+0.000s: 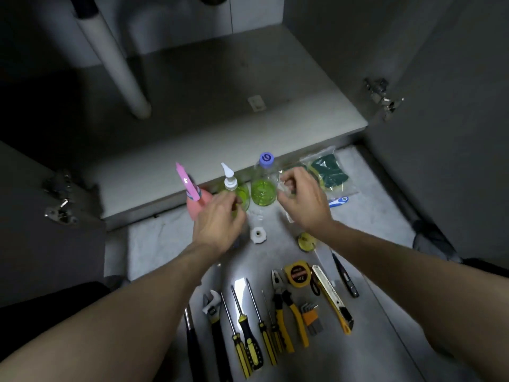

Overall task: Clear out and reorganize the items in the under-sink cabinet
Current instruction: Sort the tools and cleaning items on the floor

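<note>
Two green bottles [263, 188] between both hands.

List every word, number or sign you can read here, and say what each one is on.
"2m": on the round label of the yellow tape measure; the smaller print around it is too blurred to read.
A white swirl sign, no letters: on the purple cap of the clear bottle of green liquid.
Nothing readable shows on the pump bottle, the pink spray bottle, the bag of sponges or the utility knife.
</note>
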